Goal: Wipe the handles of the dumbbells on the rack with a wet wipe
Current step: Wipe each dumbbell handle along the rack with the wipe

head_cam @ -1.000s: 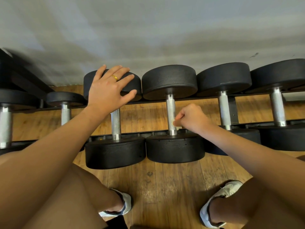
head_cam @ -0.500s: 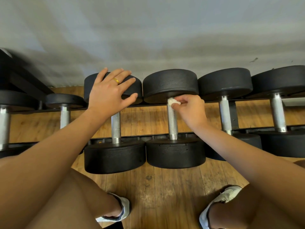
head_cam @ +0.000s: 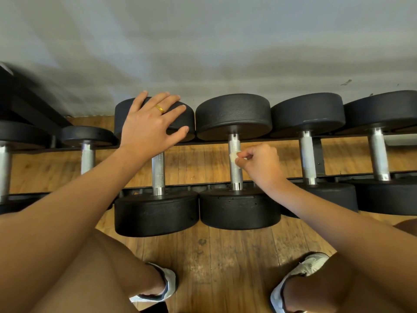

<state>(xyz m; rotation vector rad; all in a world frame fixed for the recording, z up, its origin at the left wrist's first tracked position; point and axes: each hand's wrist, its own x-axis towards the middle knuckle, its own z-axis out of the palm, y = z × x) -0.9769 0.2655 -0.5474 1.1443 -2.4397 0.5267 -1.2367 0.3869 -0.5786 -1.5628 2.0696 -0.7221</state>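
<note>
A pale grey wall [head_cam: 225, 41] is filling the top of your view, and a wooden floor [head_cam: 225, 256] is running under the rack and beneath your white shoes [head_cam: 167, 288]. The black rack [head_cam: 318, 154] is carrying a row of dumbbells [head_cam: 309, 114], lying side by side with their steel handles pointing away from you.

Your left hand [head_cam: 146, 129] is resting flat on the far head of the neighbouring dumbbell [head_cam: 158, 172], just left of centre. Its fingers are lying straight and spread apart, gripping nothing.

Your right hand [head_cam: 261, 163] is working at the centre dumbbell [head_cam: 233, 116]. Its fingers are curling inward, and the thumb and forefinger are pinching the wet wipe [head_cam: 233, 156], a small crumpled whitish wad. The wipe is pressing against the knurled handle [head_cam: 234, 141] of that dumbbell, about midway between its two black heads, with your knuckles sitting just to the right of the bar.

A gold ring [head_cam: 159, 108] is showing on one finger of your left hand.
</note>
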